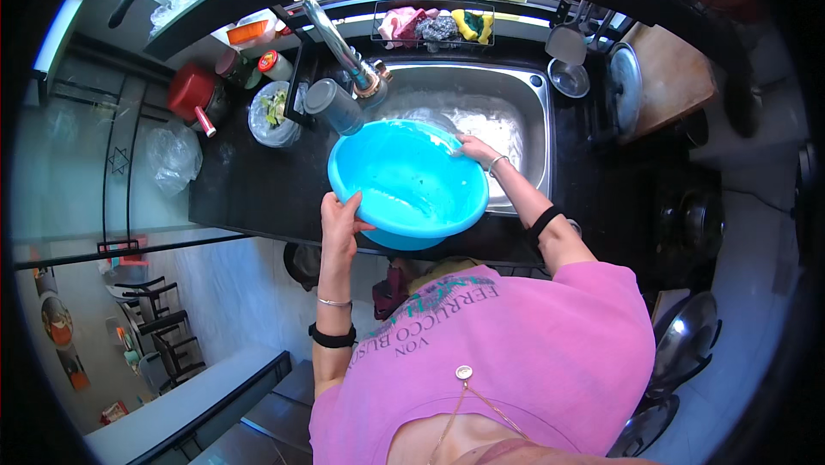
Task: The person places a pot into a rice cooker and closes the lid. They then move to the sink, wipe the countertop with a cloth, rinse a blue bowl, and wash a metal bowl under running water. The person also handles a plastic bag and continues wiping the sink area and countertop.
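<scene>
A blue plastic basin (412, 181) is held tilted over the front left part of the steel sink (522, 117). My left hand (341, 217) grips its near left rim, thumb on top. On its far right rim lies my right hand (477, 150), fingers around the edge. Inside the basin the surface is wet, with small dark specks. Foam or water shines on the sink floor behind it. The chrome faucet (338, 43) stands beyond the basin, and a translucent plastic container (333, 106) leans close to its left rim.
On the dark counter (245, 194) at left are a bagged bowl of green scraps (276, 113), jars and a red pot (192, 92). A wire rack of sponges (438, 26) hangs behind the sink. Right of it stand a small metal bowl (568, 78) and a pot lid (625, 88).
</scene>
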`<action>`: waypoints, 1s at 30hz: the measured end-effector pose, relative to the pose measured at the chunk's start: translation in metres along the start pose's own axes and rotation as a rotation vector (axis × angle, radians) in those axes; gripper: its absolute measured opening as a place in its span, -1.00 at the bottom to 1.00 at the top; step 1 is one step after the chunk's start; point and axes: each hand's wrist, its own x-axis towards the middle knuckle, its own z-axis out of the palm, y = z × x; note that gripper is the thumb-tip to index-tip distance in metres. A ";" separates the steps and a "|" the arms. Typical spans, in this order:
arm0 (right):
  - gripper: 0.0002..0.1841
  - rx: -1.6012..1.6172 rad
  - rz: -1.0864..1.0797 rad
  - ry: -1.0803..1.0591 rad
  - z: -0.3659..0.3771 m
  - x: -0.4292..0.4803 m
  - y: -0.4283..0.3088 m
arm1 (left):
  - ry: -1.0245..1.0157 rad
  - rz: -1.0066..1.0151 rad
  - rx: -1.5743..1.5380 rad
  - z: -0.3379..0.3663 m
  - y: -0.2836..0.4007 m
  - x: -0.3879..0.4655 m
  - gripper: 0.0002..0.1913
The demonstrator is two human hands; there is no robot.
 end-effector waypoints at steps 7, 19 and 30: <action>-0.46 0.260 -0.062 0.141 -0.016 0.007 0.011 | 0.019 0.040 0.191 0.009 -0.020 0.012 -0.77; -0.70 -0.379 -0.390 0.406 -0.092 -0.070 -0.087 | 0.072 -0.124 0.273 0.033 -0.156 0.121 -0.50; -0.61 -0.201 -0.182 0.382 -0.070 -0.031 -0.142 | 0.000 -0.299 0.294 0.055 -0.196 0.102 -0.72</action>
